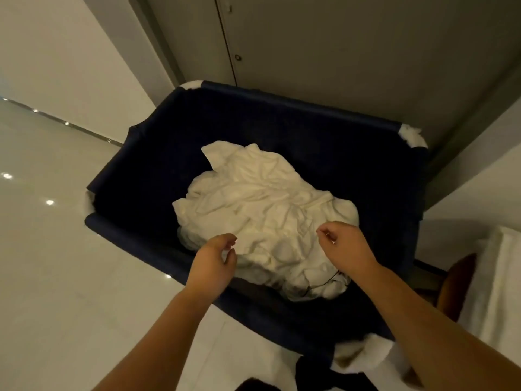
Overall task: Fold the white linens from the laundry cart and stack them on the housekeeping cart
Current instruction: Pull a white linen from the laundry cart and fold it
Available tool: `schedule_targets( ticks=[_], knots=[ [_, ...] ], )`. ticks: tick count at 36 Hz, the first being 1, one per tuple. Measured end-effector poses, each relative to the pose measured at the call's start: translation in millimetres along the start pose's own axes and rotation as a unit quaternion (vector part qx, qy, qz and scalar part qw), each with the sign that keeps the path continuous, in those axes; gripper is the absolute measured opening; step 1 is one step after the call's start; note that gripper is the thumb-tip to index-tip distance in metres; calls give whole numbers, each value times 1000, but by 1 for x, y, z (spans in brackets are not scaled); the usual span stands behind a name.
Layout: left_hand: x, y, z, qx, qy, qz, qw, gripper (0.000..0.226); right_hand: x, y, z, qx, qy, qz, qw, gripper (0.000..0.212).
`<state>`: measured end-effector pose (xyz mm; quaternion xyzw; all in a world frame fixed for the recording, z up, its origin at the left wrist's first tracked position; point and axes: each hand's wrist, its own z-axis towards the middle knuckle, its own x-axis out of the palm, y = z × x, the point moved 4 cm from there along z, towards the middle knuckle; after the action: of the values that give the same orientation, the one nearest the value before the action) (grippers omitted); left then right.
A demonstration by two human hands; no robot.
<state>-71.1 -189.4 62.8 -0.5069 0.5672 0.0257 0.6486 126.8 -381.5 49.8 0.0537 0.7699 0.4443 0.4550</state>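
Grey door (352, 52) (shut), glossy pale floor (42, 263) at left.

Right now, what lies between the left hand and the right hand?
Only the crumpled white linens in the dark laundry cart lie between left hand and right hand, as the head view shows.

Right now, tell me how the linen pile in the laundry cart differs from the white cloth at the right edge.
The linen pile is crumpled and heaped; the white cloth lies smooth. The pile sits inside the dark blue laundry cart; the cloth lies outside it, cut off by the frame edge. Both are white.
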Motion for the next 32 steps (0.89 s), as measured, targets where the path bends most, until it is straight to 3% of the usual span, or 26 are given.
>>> schedule_targets(
  ticks=[8,16,20,32],
  knots=[
    [10,31,73,26,48,9,998,30,30,-8,49,58,14,-25,998,16],
    [50,104,188,86,116,64,987,33,116,-25,110,109,33,-83,990,16],
    [83,145,237,135,147,96,975,34,165,-39,140,153,10,-69,986,17],
    [183,244,320,222,206,231,925,53,254,-97,162,226,56,-90,968,20]
  ],
)
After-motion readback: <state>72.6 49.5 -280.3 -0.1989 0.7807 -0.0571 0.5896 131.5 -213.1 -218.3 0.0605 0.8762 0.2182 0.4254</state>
